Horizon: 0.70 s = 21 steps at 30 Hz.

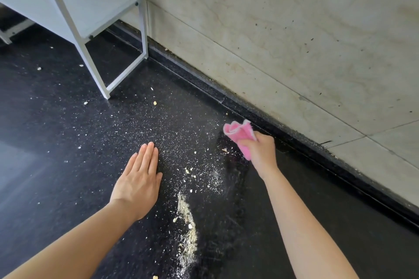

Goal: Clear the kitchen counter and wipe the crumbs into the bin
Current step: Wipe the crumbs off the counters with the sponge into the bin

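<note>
Closest to the person, a thick line of crumbs (187, 229) lies on the black worktop (56, 138). The line is long and thin. It runs from the near edge away toward the wall, between the two arms.

A little farther out, the left hand (138, 179) lies flat on the worktop. It is open and holds nothing. Its fingers are together and point away, toward the wall.

Small white crumbs are spread all over the worktop past the fingers and to their right.

Farther still and to the right, the right hand (260, 149) is closed tight around a pink cloth (240, 136). The cloth is bunched up. Its loose end sticks out of the fist, up and to the left. The bottom of the cloth is right at the worktop, near the back edge.

At the far left, a white rack (95, 18) stands on the worktop. Behind it all is a pale tiled wall (294, 29) with dark spots.
</note>
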Each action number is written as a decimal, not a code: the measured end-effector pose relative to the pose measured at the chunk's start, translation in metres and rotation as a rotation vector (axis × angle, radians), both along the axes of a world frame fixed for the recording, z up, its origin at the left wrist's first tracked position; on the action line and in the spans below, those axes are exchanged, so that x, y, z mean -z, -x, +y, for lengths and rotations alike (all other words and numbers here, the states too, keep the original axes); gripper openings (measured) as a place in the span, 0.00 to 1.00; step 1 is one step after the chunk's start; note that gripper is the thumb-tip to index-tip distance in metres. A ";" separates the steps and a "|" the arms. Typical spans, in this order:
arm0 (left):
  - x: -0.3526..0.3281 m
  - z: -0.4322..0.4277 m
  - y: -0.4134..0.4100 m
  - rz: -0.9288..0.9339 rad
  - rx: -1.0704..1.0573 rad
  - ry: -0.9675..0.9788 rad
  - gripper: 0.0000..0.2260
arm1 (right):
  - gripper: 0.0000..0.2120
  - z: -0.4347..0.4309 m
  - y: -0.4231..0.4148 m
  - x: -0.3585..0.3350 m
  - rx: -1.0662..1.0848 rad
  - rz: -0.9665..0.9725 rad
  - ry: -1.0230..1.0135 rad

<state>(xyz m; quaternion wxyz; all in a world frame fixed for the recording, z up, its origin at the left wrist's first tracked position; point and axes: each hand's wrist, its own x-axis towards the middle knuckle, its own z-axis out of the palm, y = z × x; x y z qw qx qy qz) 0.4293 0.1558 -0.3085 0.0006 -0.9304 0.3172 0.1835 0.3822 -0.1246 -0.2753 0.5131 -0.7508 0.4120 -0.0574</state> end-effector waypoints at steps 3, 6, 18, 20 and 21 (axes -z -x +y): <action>-0.001 0.000 0.000 -0.001 -0.009 -0.007 0.27 | 0.13 -0.028 0.023 -0.005 0.319 -0.039 0.064; 0.000 0.000 0.000 -0.008 -0.012 -0.015 0.26 | 0.13 -0.056 0.049 0.006 0.409 0.221 0.357; -0.008 0.000 0.000 0.024 -0.015 0.006 0.25 | 0.22 0.058 0.044 0.010 -0.248 -0.081 0.134; -0.008 0.001 0.000 0.026 -0.011 0.013 0.25 | 0.16 0.032 0.041 0.001 0.011 -0.082 0.186; -0.008 0.001 0.000 0.027 -0.008 0.016 0.25 | 0.14 0.015 0.042 -0.002 0.146 -0.033 0.258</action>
